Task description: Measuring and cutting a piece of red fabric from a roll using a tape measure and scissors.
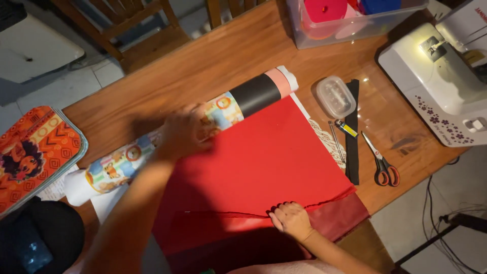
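Note:
A red fabric sheet (264,157) lies spread on the wooden table (203,66). Along its far edge rests a roll of patterned, black and pink fabric (223,109). My left hand (185,131) lies on top of the roll near its middle; motion blur hides whether the fingers grip it. My right hand (290,219) presses flat on the red sheet's near edge, fingers closed, where a darker red layer (340,218) shows underneath.
To the right lie a clear plastic box (336,96), a black strip (352,132), a strip of white lace (328,143) and orange-handled scissors (381,162). A white sewing machine (441,76) stands at far right, a clear storage bin (350,20) behind, an orange printed bag (35,152) left.

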